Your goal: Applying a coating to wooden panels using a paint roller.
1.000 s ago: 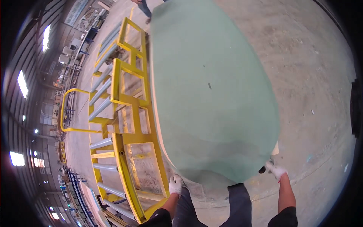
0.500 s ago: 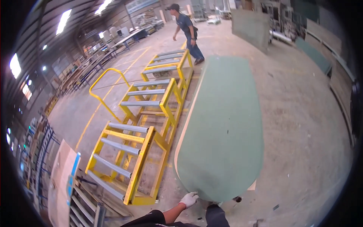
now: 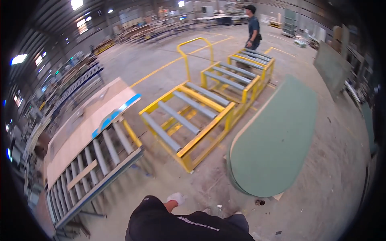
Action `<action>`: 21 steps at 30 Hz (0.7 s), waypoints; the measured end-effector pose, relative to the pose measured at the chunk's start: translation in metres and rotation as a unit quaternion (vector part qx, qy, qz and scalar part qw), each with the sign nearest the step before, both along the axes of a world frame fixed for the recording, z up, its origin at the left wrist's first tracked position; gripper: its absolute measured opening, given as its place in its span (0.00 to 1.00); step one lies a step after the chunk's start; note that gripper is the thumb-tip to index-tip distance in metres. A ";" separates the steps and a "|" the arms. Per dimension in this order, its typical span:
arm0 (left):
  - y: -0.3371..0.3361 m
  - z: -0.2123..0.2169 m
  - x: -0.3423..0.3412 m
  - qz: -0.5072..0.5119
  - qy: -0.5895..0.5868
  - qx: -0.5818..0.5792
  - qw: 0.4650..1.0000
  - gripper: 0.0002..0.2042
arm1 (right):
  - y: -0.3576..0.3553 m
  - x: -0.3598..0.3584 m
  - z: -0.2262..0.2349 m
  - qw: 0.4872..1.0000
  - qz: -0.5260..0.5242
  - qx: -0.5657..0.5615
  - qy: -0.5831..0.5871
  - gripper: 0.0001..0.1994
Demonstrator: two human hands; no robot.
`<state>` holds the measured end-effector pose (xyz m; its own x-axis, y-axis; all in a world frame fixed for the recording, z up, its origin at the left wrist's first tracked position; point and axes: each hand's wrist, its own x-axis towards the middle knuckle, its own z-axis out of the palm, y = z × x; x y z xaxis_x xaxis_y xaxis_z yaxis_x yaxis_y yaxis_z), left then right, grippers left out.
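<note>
My left hand, in a white glove, hangs low in front of my dark shirt. It is apart from everything around it, and its fingers are too small and blurred to read. My right hand is out of the picture. To the right lies a long green board with a rounded near end, low above the floor, with a pale layer showing along its left edge. Left of it stands a yellow frame cart with grey rollers and an upright yellow handle.
At the left, a roller conveyor carries a wooden panel with a blue strip and a loose wood strip. Another person stands beyond the cart. A dark round object lies by the board's near end.
My view has swung left, bringing the conveyor into sight. My left hand, earlier at the green board's near edge, is now away from it. The other person has turned and moved.
</note>
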<state>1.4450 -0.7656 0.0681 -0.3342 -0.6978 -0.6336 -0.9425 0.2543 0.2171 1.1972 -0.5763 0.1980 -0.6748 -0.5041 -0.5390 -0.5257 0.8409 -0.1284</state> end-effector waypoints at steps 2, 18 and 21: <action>0.016 -0.017 0.041 0.048 -0.006 -0.005 0.999 0.24 | 0.019 0.027 0.006 0.996 -0.059 -0.066 -0.031 0.21; 0.249 -0.058 -0.059 0.124 0.186 0.091 0.970 0.21 | 0.625 0.021 -0.050 0.746 -0.561 -0.354 -0.058 0.17; 0.303 -0.033 -0.122 -0.024 0.198 0.111 0.974 0.20 | 0.689 0.056 -0.032 0.708 -0.646 -0.284 0.006 0.16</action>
<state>1.3226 -0.4625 0.0355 -0.6117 -0.5358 -0.5821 -0.7621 0.2015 0.6153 1.2530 0.1129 0.1656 -0.7732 0.4058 -0.4873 0.6323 0.4353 -0.6408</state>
